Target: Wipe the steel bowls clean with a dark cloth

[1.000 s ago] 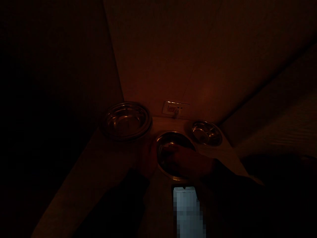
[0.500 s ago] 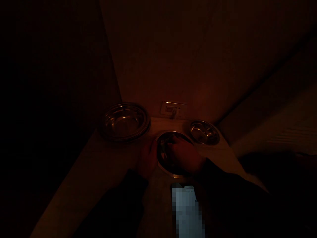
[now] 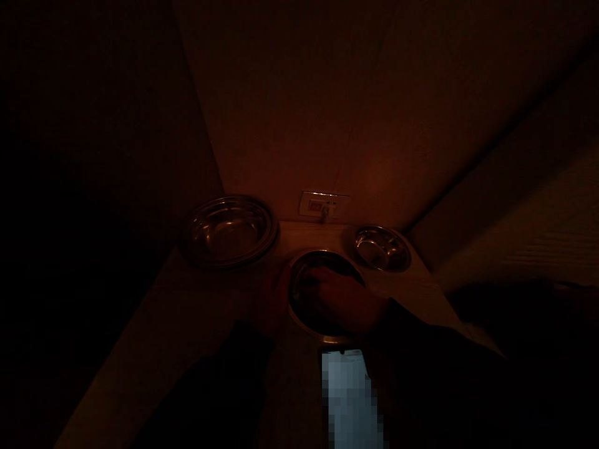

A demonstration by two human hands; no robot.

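Note:
The scene is very dark. A steel bowl (image 3: 304, 274) sits on a narrow counter (image 3: 187, 312) right in front of me. My left hand (image 3: 269, 299) rests against the bowl's left rim. My right hand (image 3: 341, 299) reaches down inside the bowl, its fingers pressed toward the bottom; whether they hold anything is lost in the dark. Both arms are in dark sleeves.
A larger steel bowl (image 3: 229, 229) stands at the back left and a small one (image 3: 381, 247) at the back right. A wall socket (image 3: 322, 204) is on the wall behind them. A lit phone screen (image 3: 350, 399) lies at the near edge. Walls close in on both sides.
My right hand has shifted a little inside the middle bowl, its fingers moving from the far rim back toward the centre. My left hand stays at the bowl's left side.

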